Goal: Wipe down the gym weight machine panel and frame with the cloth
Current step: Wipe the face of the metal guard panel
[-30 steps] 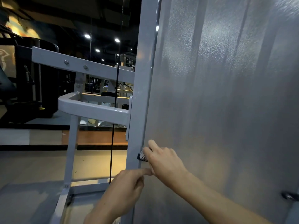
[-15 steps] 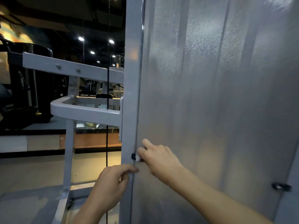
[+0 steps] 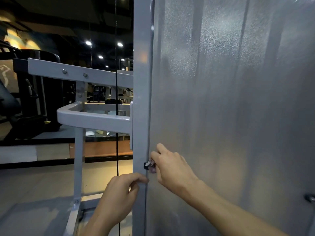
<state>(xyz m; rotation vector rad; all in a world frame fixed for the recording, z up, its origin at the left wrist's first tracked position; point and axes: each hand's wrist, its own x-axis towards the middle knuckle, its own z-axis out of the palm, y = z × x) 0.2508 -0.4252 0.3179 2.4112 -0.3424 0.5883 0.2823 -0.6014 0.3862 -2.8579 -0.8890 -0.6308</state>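
A frosted grey panel (image 3: 230, 99) fills the right half of the view, set against a grey frame upright (image 3: 141, 82). My right hand (image 3: 172, 169) pinches a small crumpled cloth (image 3: 151, 166) against a black clip (image 3: 145, 166) at the panel's left edge. Just below it, my left hand (image 3: 117, 193) curls its fingers round the front edge of the upright. Most of the cloth is hidden inside my right hand.
Grey frame bars (image 3: 95, 116) jut left from the upright, and a black cable (image 3: 116, 82) hangs beside it. A metal fitting (image 3: 309, 197) sits at the panel's lower right. Dark gym machines (image 3: 34, 99) stand across the floor at left.
My left hand dropped from touching my right hand and took hold of the upright's edge. My right hand has stayed at the clip with the cloth.
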